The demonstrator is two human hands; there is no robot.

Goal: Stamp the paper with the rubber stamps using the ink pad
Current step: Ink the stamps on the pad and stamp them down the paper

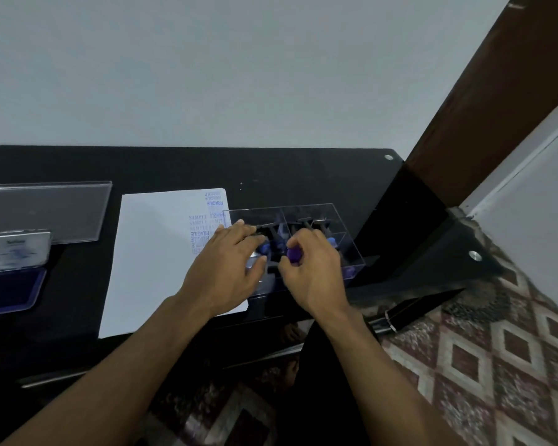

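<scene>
A white paper [155, 252] lies on the black table, with blue SAMPLE and FRAGILE prints along its right side. To its right stands a clear divided box [319, 217] holding several rubber stamps with blue and purple knobs. My right hand [313, 272] is over the box, fingers curled round a stamp with a purple knob [293, 254]. My left hand [229, 268] rests on the box's left edge, fingers fairly straight, beside a blue-knobbed stamp [264, 247]. The open ink pad [10, 292], with its lid [15, 249] raised, sits at the far left.
A clear acrylic lid [45, 210] lies at the back left of the black glass table [303, 175]. A pale wall rises behind, with a brown door frame [484, 101] at the right. Patterned carpet [496, 365] lies below the table's front edge.
</scene>
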